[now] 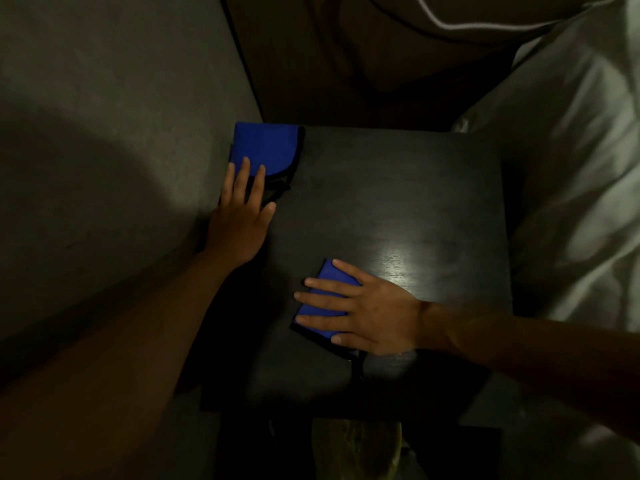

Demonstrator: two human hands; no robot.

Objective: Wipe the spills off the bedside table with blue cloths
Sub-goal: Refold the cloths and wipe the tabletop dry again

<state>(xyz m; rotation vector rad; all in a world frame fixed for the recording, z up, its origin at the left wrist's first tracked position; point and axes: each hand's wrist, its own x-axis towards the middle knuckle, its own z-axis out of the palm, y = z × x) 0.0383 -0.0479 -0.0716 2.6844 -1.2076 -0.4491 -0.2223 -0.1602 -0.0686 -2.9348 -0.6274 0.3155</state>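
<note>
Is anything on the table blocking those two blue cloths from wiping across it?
Nothing visible. The left hand lies flat on the far cloth, the right hand on the near cloth, and the bedside table between them shows only a glare.

Dimly lit bedroom, square dark wood-grain bedside table [398,188] set between a plain grey wall [104,98] and rumpled white bed linen [571,150], brown padded fabric with pale piping [363,46] just beyond its far edge
</note>
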